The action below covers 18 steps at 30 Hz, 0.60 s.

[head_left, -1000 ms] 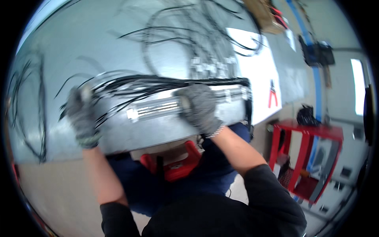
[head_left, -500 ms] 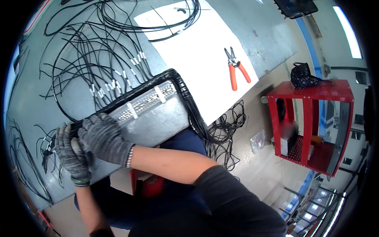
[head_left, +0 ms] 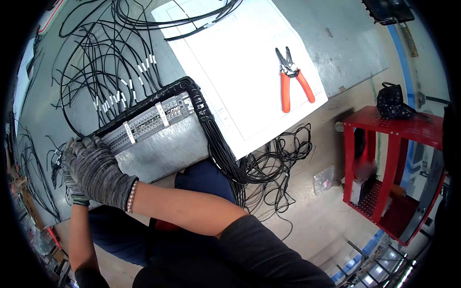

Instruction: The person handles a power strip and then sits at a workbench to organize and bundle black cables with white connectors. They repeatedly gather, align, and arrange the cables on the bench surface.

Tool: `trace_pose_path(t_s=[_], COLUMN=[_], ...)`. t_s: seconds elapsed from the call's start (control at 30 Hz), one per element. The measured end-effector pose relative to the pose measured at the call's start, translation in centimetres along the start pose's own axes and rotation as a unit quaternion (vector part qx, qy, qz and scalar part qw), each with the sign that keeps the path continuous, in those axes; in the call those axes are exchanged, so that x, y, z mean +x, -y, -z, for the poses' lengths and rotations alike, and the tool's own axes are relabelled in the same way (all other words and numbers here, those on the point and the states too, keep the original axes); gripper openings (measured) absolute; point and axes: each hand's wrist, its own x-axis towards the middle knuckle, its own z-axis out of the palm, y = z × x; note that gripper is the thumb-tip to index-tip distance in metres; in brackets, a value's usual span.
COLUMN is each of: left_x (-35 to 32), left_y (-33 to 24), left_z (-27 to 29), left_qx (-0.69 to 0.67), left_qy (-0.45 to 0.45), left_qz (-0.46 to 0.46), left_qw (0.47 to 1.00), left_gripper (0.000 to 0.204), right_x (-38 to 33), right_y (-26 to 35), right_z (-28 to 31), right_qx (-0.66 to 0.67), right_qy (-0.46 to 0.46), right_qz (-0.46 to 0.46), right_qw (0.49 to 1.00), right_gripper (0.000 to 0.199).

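Both my hands wear grey knit gloves and meet at the left end of a black wire harness [head_left: 139, 103], a taped bundle bent at a corner. My right hand [head_left: 98, 168] has its fingers curled over the bundle's end. Pressed against it, my left hand [head_left: 71, 180] is partly covered by the right; its fingers close around the same end. Beside the harness lies a terminal strip [head_left: 146, 122] with rows of metal contacts and two white clips. Thin black wires [head_left: 108, 62] with white sleeves fan out from the harness's far side.
Red-handled wire strippers [head_left: 291, 79] rest on a large white drawing sheet [head_left: 240, 62] to the right. Coiled black cables [head_left: 273, 158] hang past the table's edge to the floor. A red cart [head_left: 384, 158] carries a dark patterned bag [head_left: 394, 101]. Loose wires [head_left: 36, 177] lie at far left.
My right hand has slid left along the harness and now overlaps my left hand. The whole view has shifted slightly; strippers, sheet and cart stay in place.
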Motion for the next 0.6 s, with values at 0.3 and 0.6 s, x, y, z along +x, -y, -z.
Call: trace_pose_path(t_s=[0.3,0.6], left_x=[1.2,1.8], left_y=[-7.1,-7.2], left_z=[0.7,0.4], left_qx=[0.378,0.362], left_qy=[-0.009,0.038], left_qz=[-0.153,-0.112], left_qw=[0.913,0.925], left_gripper=[0.047,0.047], right_x=[0.9,1.2], right_y=[0.2,1.2], right_z=[-0.8,-2.1], right_qx=[-0.006,-0.026], right_qy=[0.033,0.013], right_qz=[-0.005,-0.043], right_qw=[0.999,0.999], right_gripper=[0.044,0.047])
